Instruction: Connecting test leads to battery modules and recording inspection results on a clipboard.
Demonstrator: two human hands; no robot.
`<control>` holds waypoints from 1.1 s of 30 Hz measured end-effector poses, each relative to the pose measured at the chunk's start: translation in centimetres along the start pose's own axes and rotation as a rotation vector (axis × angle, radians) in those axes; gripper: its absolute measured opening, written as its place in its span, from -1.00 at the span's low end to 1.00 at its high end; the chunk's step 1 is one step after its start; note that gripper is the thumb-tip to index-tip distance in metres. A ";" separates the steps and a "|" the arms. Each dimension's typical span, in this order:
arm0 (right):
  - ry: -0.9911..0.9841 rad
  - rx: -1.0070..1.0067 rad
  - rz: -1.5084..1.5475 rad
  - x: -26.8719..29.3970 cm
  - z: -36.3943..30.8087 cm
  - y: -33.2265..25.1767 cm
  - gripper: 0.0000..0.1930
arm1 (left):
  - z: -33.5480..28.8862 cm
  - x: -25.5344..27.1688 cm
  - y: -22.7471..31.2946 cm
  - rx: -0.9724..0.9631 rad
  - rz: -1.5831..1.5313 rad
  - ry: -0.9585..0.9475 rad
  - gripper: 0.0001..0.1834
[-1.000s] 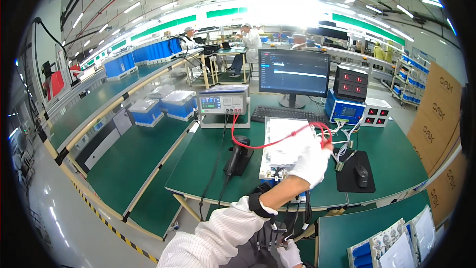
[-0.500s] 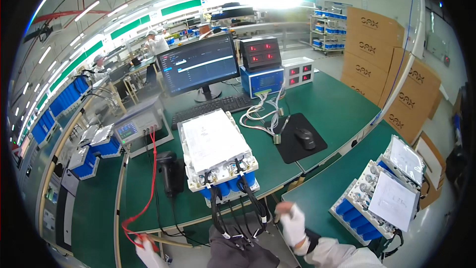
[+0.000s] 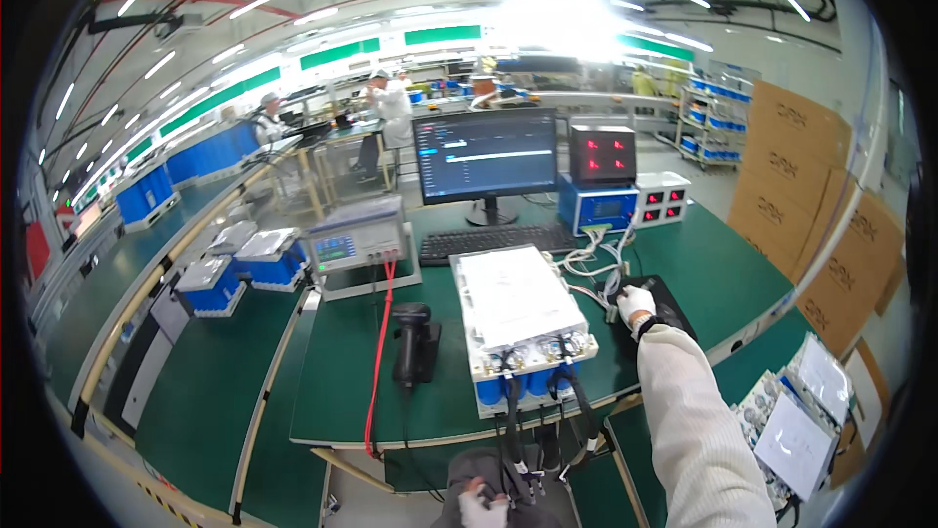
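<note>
My right hand (image 3: 636, 302), in a white glove, reaches over the left part of the black mouse pad (image 3: 678, 329). Its fingers are closed at the cable connector (image 3: 612, 314) on the end of a white wire bundle (image 3: 618, 272). Low over my lap is my left hand (image 3: 483, 507), also white-gloved, with bare fingertips curled in; what they hold, if anything, I cannot make out. Between my arms stands a blue battery pack (image 3: 533, 384) with a white frame and a paper sheet (image 3: 516, 295) on top. Black cables (image 3: 515, 430) hang from its near side.
A monitor (image 3: 487, 155), keyboard (image 3: 498, 243) and blue box (image 3: 598, 208) stand behind the pack. Left are a barcode scanner (image 3: 414, 344), red leads (image 3: 379, 362) and a bench meter (image 3: 357, 247). More packs (image 3: 782, 421) sit at right, near cardboard boxes (image 3: 782, 162).
My right hand has moved up and forward from beside the table edge to the mouse pad. My left hand has left the red leads and come to my lap. The view has turned left.
</note>
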State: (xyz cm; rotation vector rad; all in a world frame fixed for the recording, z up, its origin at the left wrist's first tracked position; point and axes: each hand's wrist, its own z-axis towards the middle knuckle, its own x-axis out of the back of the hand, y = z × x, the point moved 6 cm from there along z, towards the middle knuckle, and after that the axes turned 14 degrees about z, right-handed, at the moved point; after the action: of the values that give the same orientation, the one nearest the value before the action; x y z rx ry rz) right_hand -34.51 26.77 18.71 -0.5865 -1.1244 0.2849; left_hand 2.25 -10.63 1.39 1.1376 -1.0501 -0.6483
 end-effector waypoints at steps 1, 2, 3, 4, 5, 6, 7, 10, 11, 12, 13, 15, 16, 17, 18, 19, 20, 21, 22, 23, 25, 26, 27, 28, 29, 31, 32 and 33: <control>-0.033 -0.051 -0.058 -0.2 -0.1 0.4 -0.71 | -0.1 -1.8 0.1 -0.047 -0.001 0.010 -0.54; -0.071 -0.101 -0.053 -0.3 -0.2 0.5 -0.73 | -0.1 -3.9 -0.8 0.042 -0.066 -0.119 -0.61; -0.005 -0.152 -0.059 0.1 -0.4 0.4 -0.70 | 0.0 -5.6 -1.5 0.122 -0.130 -0.251 -0.67; 0.077 -0.201 0.042 0.7 -0.7 0.2 -0.65 | 0.3 -5.7 -1.5 0.057 0.078 -0.144 -0.77; 0.158 -0.317 0.122 1.4 -1.4 0.2 -0.60 | 0.1 -5.7 -1.7 0.059 0.073 -0.147 -0.77; 0.162 -0.279 0.129 1.9 -1.7 -0.9 -0.60 | 0.0 -5.8 -1.2 -0.062 0.245 -0.186 -0.76; 0.237 -0.197 0.218 3.0 -2.1 -2.4 -0.53 | -0.4 -5.7 -0.7 -0.183 0.417 -0.225 -0.74; 0.315 -0.039 0.746 6.1 -3.8 -7.7 -0.30 | -0.6 -4.4 -0.8 -0.134 0.339 -0.213 -0.74; 0.222 0.006 0.941 6.9 -4.5 -9.8 -0.32 | -0.4 -4.3 -1.1 -0.080 0.312 -0.224 -0.72; 0.132 0.194 0.856 8.5 -5.7 -12.6 -0.38 | -0.4 -4.4 -1.6 -0.047 0.285 -0.272 -0.69; 0.053 0.269 0.756 9.8 -7.1 -14.7 -0.43 | -0.2 -4.5 -2.0 -0.046 0.283 -0.283 -0.69; -0.183 0.538 0.576 11.5 -11.1 -18.7 -0.57 | 0.2 -5.4 -3.4 0.050 0.208 -0.344 -0.68; -0.121 0.849 0.368 12.3 -13.2 -21.2 -0.60 | 0.1 -5.7 -3.9 0.078 0.170 -0.339 -0.67; -0.260 0.828 0.331 12.1 -14.2 -21.8 -0.55 | -0.1 -6.0 -4.2 0.079 0.171 -0.345 -0.67; -0.301 0.759 0.256 11.7 -14.6 -22.1 -0.57 | -0.1 -5.9 -4.0 0.006 0.239 -0.308 -0.68; -0.314 0.807 0.231 11.6 -15.2 -22.6 -0.59 | -0.3 -5.8 -3.5 -0.071 0.308 -0.269 -0.69; -0.283 0.791 0.166 11.2 -15.2 -22.8 -0.62 | -0.5 -5.7 -3.2 -0.078 0.312 -0.272 -0.69; -0.277 0.770 0.169 10.8 -14.9 -22.9 -0.62 | -0.9 -5.7 -2.7 -0.105 0.389 -0.295 -0.70; -0.281 0.745 0.152 10.2 -14.6 -23.0 -0.65 | -1.1 -5.6 -2.1 -0.131 0.467 -0.316 -0.70; -0.308 0.651 0.099 9.6 -14.1 -22.6 -0.68 | -1.2 -5.3 -1.4 -0.138 0.476 -0.317 -0.70; -0.182 0.709 0.157 10.3 -14.0 -22.8 -0.78 | -1.4 -4.4 0.6 -0.182 0.441 -0.331 -0.67; -0.051 0.691 0.323 11.8 -13.9 -22.4 -0.83 | -1.7 -3.7 1.4 -0.155 0.440 -0.360 -0.63; 0.059 0.620 0.461 13.1 -13.8 -21.6 -0.87 | -1.9 -2.7 2.4 -0.155 0.451 -0.356 -0.63; 0.093 0.587 0.702 14.3 -14.2 -20.5 -0.93 | -2.3 -2.2 3.0 -0.107 0.578 -0.490 -0.61; -0.063 0.494 1.126 15.5 -15.1 -18.5 -0.93 | -2.9 -1.5 3.6 -0.056 0.702 -0.631 -0.59; -0.163 0.356 1.684 16.7 -17.5 -15.5 -0.94 | -3.4 0.2 6.1 -0.078 0.765 -0.825 -0.64; -0.303 0.388 1.842 17.1 -19.1 -14.5 -0.91 | -4.1 0.8 8.1 -0.076 0.400 -0.953 -0.67; -0.442 0.416 2.006 17.4 -21.1 -13.3 -0.87 | -5.0 1.5 10.2 -0.045 0.027 -1.066 -0.70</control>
State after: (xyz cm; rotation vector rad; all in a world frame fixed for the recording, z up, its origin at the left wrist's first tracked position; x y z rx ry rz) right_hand -9.10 18.34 33.20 -1.1211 -0.4320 2.3723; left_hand 6.49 -6.54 11.16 0.6932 -1.9149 -1.3066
